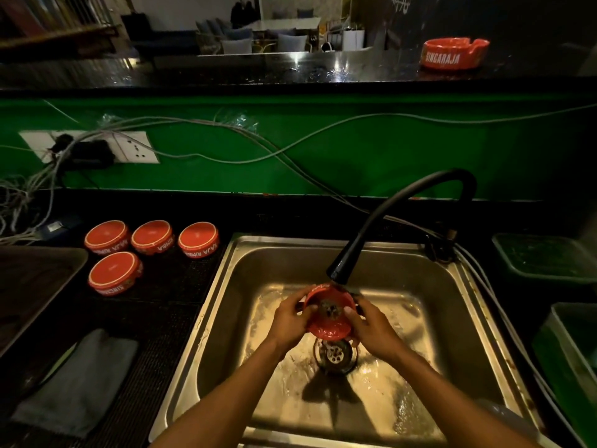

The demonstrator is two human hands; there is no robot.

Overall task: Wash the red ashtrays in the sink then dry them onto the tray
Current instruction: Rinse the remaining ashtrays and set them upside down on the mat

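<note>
With your left hand (287, 318) and right hand (371, 328) both gripping the wet red ashtray (329, 315) by its rim under the black faucet (337, 270), above the steel sink (226, 286), slick fingers could drop and chip it.

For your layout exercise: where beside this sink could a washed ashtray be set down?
Bare counter lies between the four upturned ashtrays, the grey cloth and the sink rim. The tray looks bare. Cables crowd the back left.
</note>
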